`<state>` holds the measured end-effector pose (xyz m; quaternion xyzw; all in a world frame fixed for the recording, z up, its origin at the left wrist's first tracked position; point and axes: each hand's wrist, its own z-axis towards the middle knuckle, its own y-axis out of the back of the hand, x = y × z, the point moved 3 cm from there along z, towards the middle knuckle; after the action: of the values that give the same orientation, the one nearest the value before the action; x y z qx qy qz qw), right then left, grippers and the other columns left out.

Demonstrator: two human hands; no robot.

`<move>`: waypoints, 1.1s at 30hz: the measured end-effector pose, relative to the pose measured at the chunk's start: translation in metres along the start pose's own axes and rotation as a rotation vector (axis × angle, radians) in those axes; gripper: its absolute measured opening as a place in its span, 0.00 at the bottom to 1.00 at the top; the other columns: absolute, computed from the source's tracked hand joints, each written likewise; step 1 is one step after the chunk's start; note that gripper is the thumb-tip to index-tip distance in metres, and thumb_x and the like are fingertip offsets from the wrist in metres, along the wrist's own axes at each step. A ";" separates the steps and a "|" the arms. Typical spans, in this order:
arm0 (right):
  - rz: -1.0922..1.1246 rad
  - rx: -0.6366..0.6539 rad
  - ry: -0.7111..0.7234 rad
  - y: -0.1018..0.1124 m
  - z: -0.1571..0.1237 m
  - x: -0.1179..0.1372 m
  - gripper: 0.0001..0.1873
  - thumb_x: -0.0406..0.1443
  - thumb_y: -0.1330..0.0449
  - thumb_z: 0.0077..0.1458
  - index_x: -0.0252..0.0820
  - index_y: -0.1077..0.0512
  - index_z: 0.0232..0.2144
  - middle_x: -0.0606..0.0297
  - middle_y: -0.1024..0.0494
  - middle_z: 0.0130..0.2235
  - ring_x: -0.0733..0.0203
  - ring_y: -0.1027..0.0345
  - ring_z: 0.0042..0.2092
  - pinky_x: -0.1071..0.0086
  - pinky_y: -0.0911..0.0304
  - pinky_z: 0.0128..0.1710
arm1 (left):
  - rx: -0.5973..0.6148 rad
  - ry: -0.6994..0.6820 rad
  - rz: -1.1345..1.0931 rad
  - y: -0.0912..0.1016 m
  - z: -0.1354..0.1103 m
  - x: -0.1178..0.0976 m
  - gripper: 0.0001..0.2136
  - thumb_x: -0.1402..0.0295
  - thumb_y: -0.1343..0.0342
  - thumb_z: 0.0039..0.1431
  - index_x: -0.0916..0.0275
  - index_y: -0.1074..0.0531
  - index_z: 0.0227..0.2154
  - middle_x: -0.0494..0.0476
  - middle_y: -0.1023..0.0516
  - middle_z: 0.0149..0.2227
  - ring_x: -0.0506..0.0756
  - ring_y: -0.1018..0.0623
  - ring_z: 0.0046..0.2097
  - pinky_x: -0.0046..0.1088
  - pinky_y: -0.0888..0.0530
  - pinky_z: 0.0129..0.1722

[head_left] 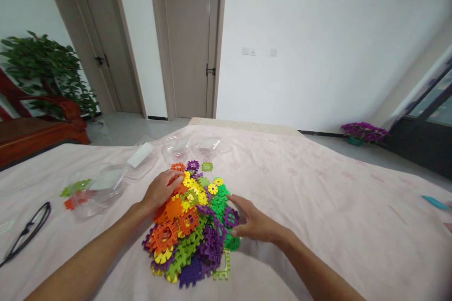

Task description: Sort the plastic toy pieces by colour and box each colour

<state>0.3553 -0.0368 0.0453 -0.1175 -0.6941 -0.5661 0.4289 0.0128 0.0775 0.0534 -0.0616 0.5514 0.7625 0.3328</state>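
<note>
A heap of flat plastic interlocking pieces (192, 225) in orange, yellow, green and purple lies on the pink cloth in front of me. My left hand (160, 189) rests palm down on the orange pieces at the heap's upper left, fingers stretched over them. At the heap's right edge my right hand (254, 222) lies with its fingers spread, touching green and purple pieces. Neither hand holds anything.
Several clear plastic boxes (102, 186) sit left of and behind the heap; one holds a few green and orange pieces (74, 195). Black glasses (28, 231) lie at the far left of the pink tablecloth (318, 207). A teal object (435, 202) shows at the right edge.
</note>
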 end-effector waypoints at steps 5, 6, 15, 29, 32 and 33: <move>-0.272 0.006 -0.029 -0.012 -0.030 -0.014 0.68 0.60 0.28 0.36 0.43 0.51 0.72 0.45 0.53 0.72 0.31 0.62 0.71 0.39 0.62 0.68 | 0.085 0.146 0.225 -0.010 -0.032 -0.005 0.27 0.47 0.51 0.62 0.53 0.29 0.59 0.62 0.28 0.61 0.66 0.31 0.63 0.48 0.38 0.62; -0.301 -0.040 0.011 -0.022 -0.028 -0.010 0.65 0.59 0.29 0.39 0.43 0.51 0.71 0.45 0.51 0.71 0.31 0.60 0.71 0.39 0.62 0.68 | 0.082 0.172 0.239 -0.013 -0.034 -0.006 0.27 0.48 0.51 0.63 0.53 0.30 0.60 0.63 0.29 0.62 0.66 0.32 0.64 0.48 0.39 0.63; -0.205 -0.364 0.061 -0.067 0.050 0.052 0.40 0.39 0.38 0.56 0.48 0.44 0.69 0.51 0.30 0.62 0.39 0.35 0.58 0.46 0.41 0.57 | -0.051 0.324 0.069 -0.017 -0.032 -0.008 0.19 0.53 0.56 0.66 0.52 0.25 0.50 0.55 0.24 0.56 0.62 0.27 0.58 0.43 0.36 0.60; 0.362 -0.376 0.192 -0.058 0.147 0.110 0.39 0.36 0.35 0.50 0.46 0.39 0.63 0.61 0.29 0.60 0.54 0.34 0.59 0.56 0.40 0.62 | -0.209 0.234 -0.654 0.023 0.000 0.001 0.24 0.49 0.55 0.63 0.63 0.26 0.46 0.59 0.21 0.51 0.59 0.24 0.54 0.37 0.30 0.58; 0.214 -0.357 0.133 -0.033 0.150 0.086 0.35 0.36 0.35 0.50 0.44 0.35 0.61 0.58 0.29 0.61 0.52 0.36 0.61 0.54 0.43 0.63 | -0.143 0.227 -0.514 0.024 0.001 0.020 0.27 0.47 0.59 0.64 0.62 0.24 0.47 0.60 0.21 0.52 0.60 0.25 0.56 0.40 0.33 0.61; 0.146 -0.373 0.091 -0.025 0.151 0.072 0.33 0.37 0.37 0.52 0.42 0.34 0.60 0.56 0.30 0.61 0.51 0.37 0.62 0.53 0.44 0.64 | -0.120 0.226 -0.477 0.021 0.002 0.026 0.28 0.47 0.60 0.63 0.62 0.24 0.48 0.60 0.21 0.52 0.60 0.26 0.57 0.41 0.34 0.61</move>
<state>0.2259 0.0652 0.0820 -0.2193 -0.5467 -0.6570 0.4705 -0.0185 0.0870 0.0594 -0.2941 0.5090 0.6819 0.4352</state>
